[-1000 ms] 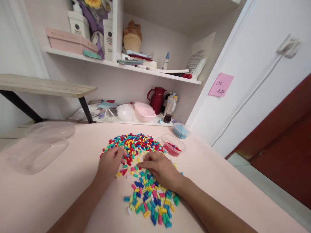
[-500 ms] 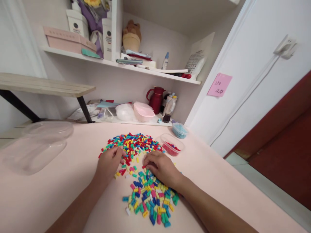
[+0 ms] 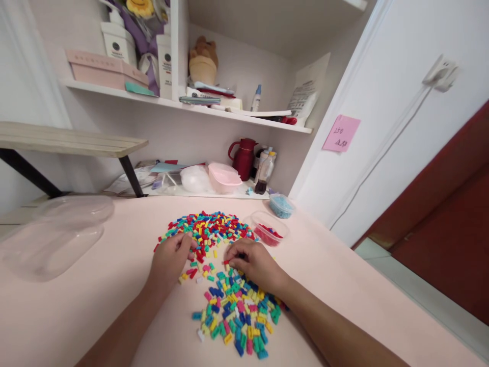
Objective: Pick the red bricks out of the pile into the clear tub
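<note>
Small toy building bricks lie in two heaps on the pale pink table: a far heap [image 3: 208,224] with many red ones, and a near heap [image 3: 240,311] of mixed colours. At the left edge of the far heap rests my left hand [image 3: 171,259], its fingers curled; whatever they hold is hidden. My right hand [image 3: 254,262] arches over the top of the near heap. Its thumb and forefinger close on a small red brick [image 3: 225,262] near the tabletop. A clear tub [image 3: 270,232] holding red bricks stands beyond my right hand.
Behind it sits another tub [image 3: 281,206] of light blue pieces. Clear empty containers [image 3: 57,244] lie at the left. Along the back are a pink bowl [image 3: 224,178], a dark red jug [image 3: 244,159] and bottles [image 3: 265,173]. A wooden stand [image 3: 69,141] overhangs the left back.
My right forefinger has lifted and bent slightly, and the red brick at its tip shows a little more. The left hand stays nearly still. The view has shifted slightly.
</note>
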### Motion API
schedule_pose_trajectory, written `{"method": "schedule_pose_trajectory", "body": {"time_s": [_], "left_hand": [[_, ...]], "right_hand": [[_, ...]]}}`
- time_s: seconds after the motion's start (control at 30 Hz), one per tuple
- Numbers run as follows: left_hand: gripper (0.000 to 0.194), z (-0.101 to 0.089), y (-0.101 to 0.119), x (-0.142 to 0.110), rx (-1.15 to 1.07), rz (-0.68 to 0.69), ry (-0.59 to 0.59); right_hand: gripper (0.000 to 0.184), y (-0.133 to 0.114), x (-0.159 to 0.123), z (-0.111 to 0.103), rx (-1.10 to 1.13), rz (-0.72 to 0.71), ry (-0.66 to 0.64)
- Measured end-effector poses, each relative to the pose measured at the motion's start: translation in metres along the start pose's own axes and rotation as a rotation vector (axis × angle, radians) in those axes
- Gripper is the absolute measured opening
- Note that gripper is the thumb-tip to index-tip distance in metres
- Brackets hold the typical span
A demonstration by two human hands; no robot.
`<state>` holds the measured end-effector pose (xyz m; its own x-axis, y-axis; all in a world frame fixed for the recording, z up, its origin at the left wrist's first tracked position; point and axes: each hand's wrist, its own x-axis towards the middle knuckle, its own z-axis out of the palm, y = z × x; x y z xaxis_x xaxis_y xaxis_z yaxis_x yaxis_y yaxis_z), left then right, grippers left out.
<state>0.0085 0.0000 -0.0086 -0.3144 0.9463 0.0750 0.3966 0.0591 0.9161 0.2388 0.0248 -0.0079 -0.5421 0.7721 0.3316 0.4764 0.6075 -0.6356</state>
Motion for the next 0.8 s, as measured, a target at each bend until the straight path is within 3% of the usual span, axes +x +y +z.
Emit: {"method": "schedule_pose_trajectory", "body": {"time_s": [0.5,0.8], "left_hand": [[0.037,0.000,-0.001,0.002,-0.001,0.015,0.004],[0.036,0.000,0.003,-0.001,-0.010,0.001,0.012]], "right_hand": [[0.011,-0.010,-0.002,0.000,-0.092,0.062,0.050],[0.015,-0.011,-0.002,-0.011,-0.083,0.085,0.082]]}}
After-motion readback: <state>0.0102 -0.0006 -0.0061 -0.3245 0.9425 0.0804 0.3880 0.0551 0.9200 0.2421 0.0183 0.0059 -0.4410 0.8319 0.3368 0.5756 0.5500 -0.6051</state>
